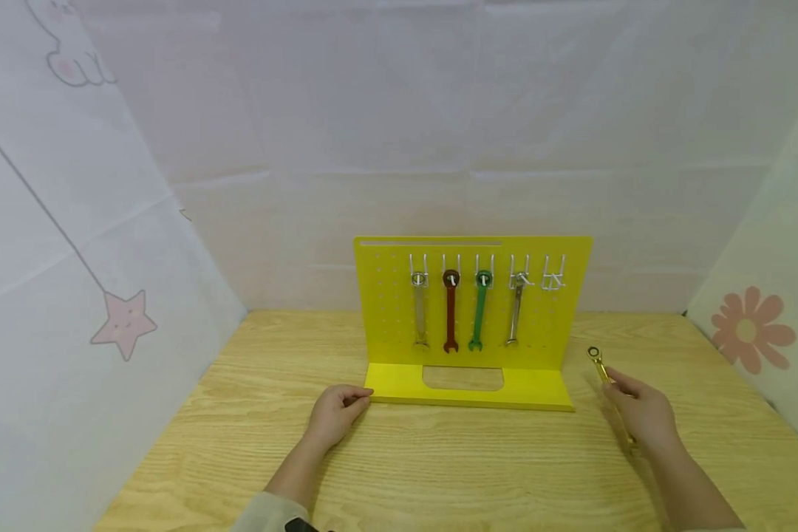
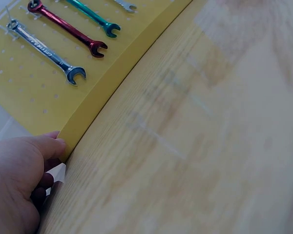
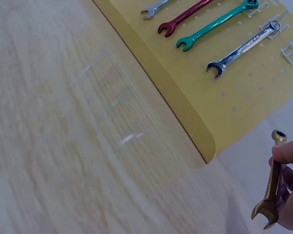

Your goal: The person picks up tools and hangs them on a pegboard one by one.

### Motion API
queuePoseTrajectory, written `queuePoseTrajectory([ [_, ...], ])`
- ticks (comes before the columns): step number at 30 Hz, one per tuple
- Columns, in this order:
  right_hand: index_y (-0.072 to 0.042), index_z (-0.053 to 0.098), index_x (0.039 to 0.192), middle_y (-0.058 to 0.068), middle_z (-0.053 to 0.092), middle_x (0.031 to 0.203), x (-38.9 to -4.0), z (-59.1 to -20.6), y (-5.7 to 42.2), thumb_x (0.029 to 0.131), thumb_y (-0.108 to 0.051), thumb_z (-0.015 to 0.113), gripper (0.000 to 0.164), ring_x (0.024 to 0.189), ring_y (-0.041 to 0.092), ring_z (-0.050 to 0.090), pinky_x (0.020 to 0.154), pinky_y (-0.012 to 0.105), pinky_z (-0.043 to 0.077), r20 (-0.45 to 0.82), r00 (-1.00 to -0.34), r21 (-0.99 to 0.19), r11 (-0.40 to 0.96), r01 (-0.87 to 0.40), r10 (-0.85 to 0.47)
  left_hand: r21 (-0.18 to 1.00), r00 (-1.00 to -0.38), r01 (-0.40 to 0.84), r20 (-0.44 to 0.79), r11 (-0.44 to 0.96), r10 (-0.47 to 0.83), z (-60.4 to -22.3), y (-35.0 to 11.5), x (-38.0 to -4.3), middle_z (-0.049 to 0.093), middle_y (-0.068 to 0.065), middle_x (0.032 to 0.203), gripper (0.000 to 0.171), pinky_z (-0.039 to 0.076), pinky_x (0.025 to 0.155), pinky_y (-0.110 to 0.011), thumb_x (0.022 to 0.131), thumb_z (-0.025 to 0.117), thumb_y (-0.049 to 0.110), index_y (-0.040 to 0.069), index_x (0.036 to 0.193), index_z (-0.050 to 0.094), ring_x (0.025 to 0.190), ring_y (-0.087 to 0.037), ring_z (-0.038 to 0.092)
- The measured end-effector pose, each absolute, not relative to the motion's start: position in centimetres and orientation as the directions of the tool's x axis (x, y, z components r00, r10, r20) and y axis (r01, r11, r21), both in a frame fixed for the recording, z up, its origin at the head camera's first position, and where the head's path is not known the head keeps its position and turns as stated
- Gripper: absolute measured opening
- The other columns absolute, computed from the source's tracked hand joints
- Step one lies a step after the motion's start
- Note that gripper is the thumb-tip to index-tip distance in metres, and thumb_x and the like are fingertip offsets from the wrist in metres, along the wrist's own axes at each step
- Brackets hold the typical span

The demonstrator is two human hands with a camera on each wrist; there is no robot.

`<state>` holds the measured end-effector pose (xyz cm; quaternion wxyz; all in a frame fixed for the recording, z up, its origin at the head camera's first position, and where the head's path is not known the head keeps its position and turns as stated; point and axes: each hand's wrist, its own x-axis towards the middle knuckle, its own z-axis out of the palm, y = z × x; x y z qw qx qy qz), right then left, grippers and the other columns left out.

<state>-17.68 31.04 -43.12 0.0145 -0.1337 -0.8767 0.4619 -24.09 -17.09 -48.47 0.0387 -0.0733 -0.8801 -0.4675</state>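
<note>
My right hand [image 1: 641, 414] holds a gold combination wrench [image 3: 271, 187] between thumb and fingers, to the right of the yellow pegboard stand [image 1: 399, 380]. The wrench's ring end points up and away, its open jaw down toward my wrist. At the stand's left front corner, my left hand [image 2: 19, 175] pinches the edge of the base. From hooks on the board hang a silver wrench [image 1: 420, 314], a red wrench [image 1: 450, 314], a green wrench [image 1: 479, 310] and another silver wrench [image 1: 516, 314], ring ends up. The rightmost hook [image 1: 554, 277] bears no wrench.
The stand is on a wooden table [image 1: 479, 473], its base having a rounded cutout. Pale cloth [image 1: 399, 148] hangs behind the table and along both sides, printed with a pink star [image 1: 125, 325] at left and a flower [image 1: 753, 329] at right.
</note>
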Motion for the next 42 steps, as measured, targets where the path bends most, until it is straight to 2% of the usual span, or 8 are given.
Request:
queuePoseTrajectory([
  [2,-0.008,0.031,0.153,0.028,0.036,0.15,-17.7,-42.8,30.8,0.104,-0.043,0.042,0.061,0.124,0.044,0.045,0.077,0.031,0.048,-0.118,-0.962,-0.836,0.499,0.229,0.245,0.818,-0.986,0.165,0.136,0.552,0.093,-48.5,-17.1,-24.1,0.073,-0.004,0.102,0.016,0.048,0.073,-0.024,0.091,0.068,0.01,0.011,0.103,0.077,0.084,-0.01,0.059],
  [4,-0.01,0.03,0.153,0.027,0.034,0.152,-17.8,-42.5,30.5,0.103,-0.045,0.041,0.062,0.131,0.044,0.041,0.083,0.029,0.049,-0.109,-0.964,-0.843,0.491,0.219,0.244,0.817,-0.986,0.165,0.137,0.553,0.092,-48.5,-17.1,-24.1,0.073,-0.004,0.102,0.016,0.048,0.073,-0.024,0.091,0.068,0.01,0.011,0.103,0.077,0.084,-0.01,0.058],
  [7,-0.013,0.031,0.153,0.024,0.04,0.147,-17.9,-41.9,30.2,0.103,-0.045,0.043,0.061,0.115,0.03,0.052,0.074,0.023,0.049,-0.067,-0.968,-0.849,0.496,0.184,0.244,0.816,-0.986,0.167,0.14,0.553,0.09,-48.5,-17.1,-24.1,0.074,-0.004,0.102,0.015,0.048,0.073,-0.024,0.091,0.068,0.009,0.011,0.103,0.077,0.083,-0.01,0.059],
  [10,-0.014,0.032,0.153,0.014,0.05,0.132,-18.0,-41.4,29.7,0.102,-0.044,0.047,0.061,0.095,0.009,0.057,0.066,0.021,0.047,-0.011,-0.971,-0.854,0.502,0.134,0.24,0.816,-0.986,0.167,0.142,0.554,0.087,-48.5,-17.0,-24.1,0.074,-0.004,0.102,0.015,0.048,0.073,-0.024,0.09,0.069,0.009,0.012,0.102,0.078,0.083,-0.009,0.059],
  [13,-0.013,0.033,0.153,-0.001,0.052,0.117,-18.2,-41.0,29.2,0.102,-0.04,0.05,0.06,0.084,-0.005,0.058,0.069,0.021,0.052,0.033,-0.972,-0.875,0.476,0.085,0.234,0.816,-0.986,0.164,0.141,0.554,0.084,-48.5,-17.0,-24.1,0.074,-0.003,0.102,0.015,0.048,0.073,-0.024,0.09,0.069,0.009,0.012,0.102,0.078,0.084,-0.009,0.059],
  [17,-0.013,0.034,0.153,-0.011,0.052,0.108,-18.5,-40.4,28.7,0.102,-0.035,0.052,0.059,0.084,-0.01,0.058,0.076,0.017,0.055,0.081,-0.971,-0.898,0.439,0.025,0.223,0.818,-0.987,0.162,0.136,0.552,0.087,-48.5,-17.1,-24.1,0.074,-0.003,0.101,0.015,0.048,0.073,-0.024,0.09,0.068,0.009,0.012,0.102,0.078,0.082,-0.009,0.059],
  [29,-0.015,0.036,0.152,-0.017,0.054,0.104,-19.2,-38.1,27.0,0.101,-0.031,0.055,0.057,0.088,-0.011,0.058,0.077,0.016,0.055,0.181,-0.962,-0.918,0.386,-0.09,0.206,0.821,-0.986,0.165,0.137,0.547,0.092,-48.5,-17.1,-24.1,0.074,-0.003,0.101,0.015,0.048,0.072,-0.023,0.091,0.068,0.009,0.011,0.102,0.078,0.082,-0.009,0.058],
  [42,-0.015,0.041,0.149,-0.021,0.058,0.097,-20.3,-36.5,25.5,0.099,-0.023,0.059,0.054,0.088,-0.008,0.061,0.076,0.015,0.054,0.222,-0.954,-0.953,0.249,-0.17,0.2,0.816,-0.986,0.165,0.137,0.554,0.092,-48.4,-17.0,-24.0,0.074,-0.003,0.101,0.015,0.048,0.074,-0.024,0.091,0.068,0.009,0.011,0.102,0.077,0.084,-0.01,0.059],
])
